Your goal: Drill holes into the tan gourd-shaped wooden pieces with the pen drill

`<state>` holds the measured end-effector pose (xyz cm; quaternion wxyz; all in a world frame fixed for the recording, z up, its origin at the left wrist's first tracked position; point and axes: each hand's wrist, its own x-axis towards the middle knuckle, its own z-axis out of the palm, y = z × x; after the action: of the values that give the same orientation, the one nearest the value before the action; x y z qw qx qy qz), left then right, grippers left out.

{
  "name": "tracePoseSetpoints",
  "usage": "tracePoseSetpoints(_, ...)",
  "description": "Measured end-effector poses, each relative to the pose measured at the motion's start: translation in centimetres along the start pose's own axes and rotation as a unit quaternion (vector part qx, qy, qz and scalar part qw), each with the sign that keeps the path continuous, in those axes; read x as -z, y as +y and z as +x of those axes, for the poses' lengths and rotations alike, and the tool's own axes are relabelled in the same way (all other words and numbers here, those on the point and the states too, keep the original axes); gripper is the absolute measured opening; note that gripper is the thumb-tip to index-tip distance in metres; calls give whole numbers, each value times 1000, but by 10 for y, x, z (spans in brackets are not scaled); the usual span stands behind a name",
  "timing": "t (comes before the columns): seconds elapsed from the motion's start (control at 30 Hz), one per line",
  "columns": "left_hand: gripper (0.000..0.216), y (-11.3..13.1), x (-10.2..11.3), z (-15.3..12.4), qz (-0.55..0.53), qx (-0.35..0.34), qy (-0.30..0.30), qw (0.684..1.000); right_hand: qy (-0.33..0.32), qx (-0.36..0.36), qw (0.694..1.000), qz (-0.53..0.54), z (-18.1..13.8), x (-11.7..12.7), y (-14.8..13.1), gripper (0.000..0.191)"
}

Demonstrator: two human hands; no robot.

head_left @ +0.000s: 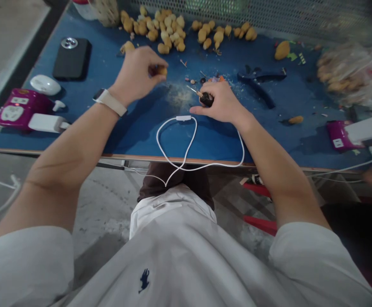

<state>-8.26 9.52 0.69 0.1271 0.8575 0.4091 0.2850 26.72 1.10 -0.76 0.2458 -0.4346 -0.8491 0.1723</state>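
Note:
My left hand is closed around a small yellow-brown gourd, mostly hidden by the fingers. Lower and to the right, my right hand grips a black-handled tool whose thin metal tip points up and left. Pale dust lies on the blue tabletop between the hands. Behind them sits a row of small gourds, with another gourd just beyond my left hand. Coloured scraps are scattered around my right fingers. Dark-handled pliers rest to the right of that hand.
A white cord with an inline switch loops near the front edge. At left are a black phone, a white oval case and a purple socket. At right are a plastic bag and another purple socket.

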Motion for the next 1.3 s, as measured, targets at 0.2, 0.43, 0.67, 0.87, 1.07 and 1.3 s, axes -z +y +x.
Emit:
tracePoseSetpoints(0.2,33,5,10,-4,28,-3,-16,999,0,12,1000,-2,1,1,1,71)
tracePoseSetpoints(0.43,51,12,3,-8,-3,-13,-51,999,10,18,1000,-1,0,0,3,72)
tracePoseSetpoints(0.67,64,31,0,-15,-231,-59,-10,971,30,11,1000,2,1,-1,2,65)
tracePoseSetpoints(0.87,74,45,0,-20,-251,-34,-66,965,25,-14,1000,-4,0,-1,1,68)
tracePoseSetpoints(1.07,76,52,2,-24,-242,-83,-66,964,28,-6,999,-16,-1,0,1,72)
tracePoseSetpoints(1.3,75,58,3,-26,-249,-60,-68,964,21,-4,1000,-22,-1,-1,2,67)
